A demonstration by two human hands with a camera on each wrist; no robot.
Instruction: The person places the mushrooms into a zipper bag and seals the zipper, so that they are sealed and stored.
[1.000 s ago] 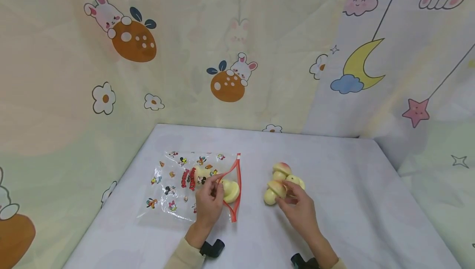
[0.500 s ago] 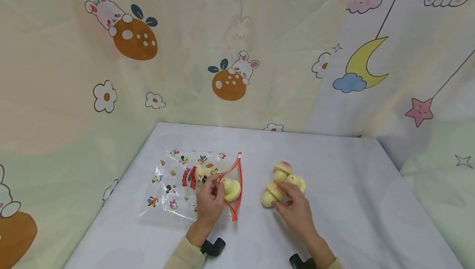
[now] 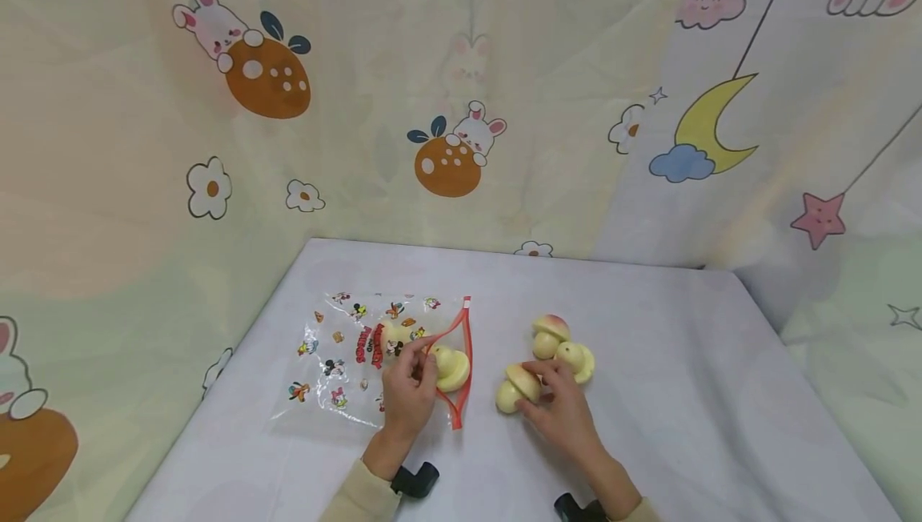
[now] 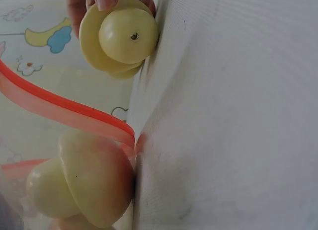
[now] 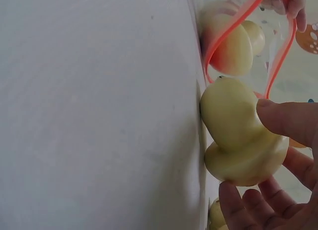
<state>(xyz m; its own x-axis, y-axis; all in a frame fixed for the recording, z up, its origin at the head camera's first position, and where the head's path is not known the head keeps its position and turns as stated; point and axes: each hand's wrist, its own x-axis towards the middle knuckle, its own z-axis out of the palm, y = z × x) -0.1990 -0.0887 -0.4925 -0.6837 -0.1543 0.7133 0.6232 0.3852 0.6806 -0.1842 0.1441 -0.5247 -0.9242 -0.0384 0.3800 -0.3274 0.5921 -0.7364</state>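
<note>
My left hand [image 3: 408,395] pinches the upper edge of a clear zip bag [image 3: 333,350] at its red zip strip [image 3: 469,346], so the mouth gapes toward the right. Just inside the mouth lies a pale yellow mushroom-shaped piece [image 3: 454,370] with a pink-tinged cap. Deeper in the bag a second pale piece [image 3: 392,335] shows through the printed plastic. Thumb and fingers of my right hand [image 3: 565,419] grip another mushroom-shaped piece [image 5: 236,130], low over the table and a short way right of the bag mouth. In the left wrist view its rounded stem end [image 4: 128,36] faces the bag.
Two more mushroom-shaped pieces, one pink-capped [image 3: 551,333] and one with its stem up [image 3: 576,359], sit just beyond my right hand. A white cloth covers the table [image 3: 684,386]. Behind it hangs a printed curtain [image 3: 360,106].
My right hand has moved left and a little nearer to me with the gripped piece, away from the other two pieces. The left hand keeps its hold on the bag.
</note>
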